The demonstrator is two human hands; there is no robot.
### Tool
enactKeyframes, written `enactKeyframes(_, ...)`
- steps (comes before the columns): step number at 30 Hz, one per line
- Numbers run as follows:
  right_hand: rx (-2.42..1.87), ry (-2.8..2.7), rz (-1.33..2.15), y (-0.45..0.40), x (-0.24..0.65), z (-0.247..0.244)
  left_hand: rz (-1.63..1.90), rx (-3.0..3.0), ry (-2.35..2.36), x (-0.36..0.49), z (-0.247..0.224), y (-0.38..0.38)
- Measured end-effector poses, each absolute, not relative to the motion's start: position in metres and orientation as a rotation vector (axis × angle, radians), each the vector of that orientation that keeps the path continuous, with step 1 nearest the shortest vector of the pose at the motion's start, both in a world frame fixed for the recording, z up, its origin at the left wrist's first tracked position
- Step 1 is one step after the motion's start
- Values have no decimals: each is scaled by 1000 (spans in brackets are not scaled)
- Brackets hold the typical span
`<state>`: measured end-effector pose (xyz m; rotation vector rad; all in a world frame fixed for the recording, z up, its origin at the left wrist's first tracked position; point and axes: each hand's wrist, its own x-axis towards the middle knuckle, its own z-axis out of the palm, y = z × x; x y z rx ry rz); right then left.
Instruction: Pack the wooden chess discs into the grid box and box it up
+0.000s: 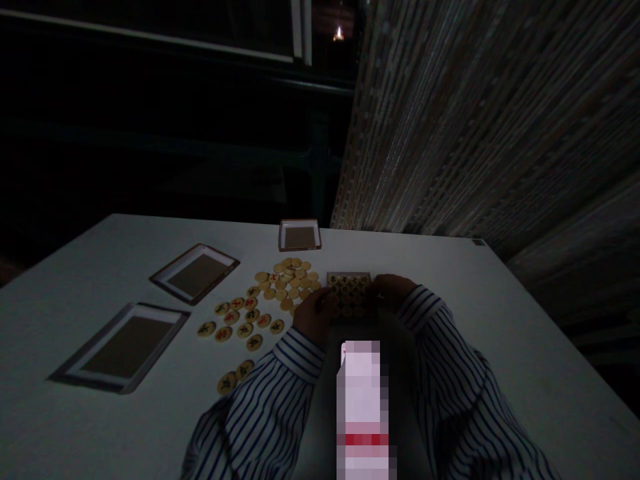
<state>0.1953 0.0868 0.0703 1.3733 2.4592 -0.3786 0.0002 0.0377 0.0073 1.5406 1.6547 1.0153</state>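
In the head view, the left hand (316, 310) and right hand (395, 291) flanked the box (349, 273) of discs (355, 291) on the table (520, 333); darkness hid whether either gripped it. Steady, even support from both sides likely best kept the rows flat.

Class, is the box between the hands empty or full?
Not empty: rows of xiangqi pieces show inside the box. Whether full, cannot tell: near end too dark.

Shadow partly obscures the left hand (315, 313) and right hand (396, 291); the bottom edge crops the pixelated object (363, 400).
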Motion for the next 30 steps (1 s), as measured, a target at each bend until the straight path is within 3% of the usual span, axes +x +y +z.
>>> enactKeyframes(30,1398,2469,-253,82,183,78,1011,1519,1638,0,9,37)
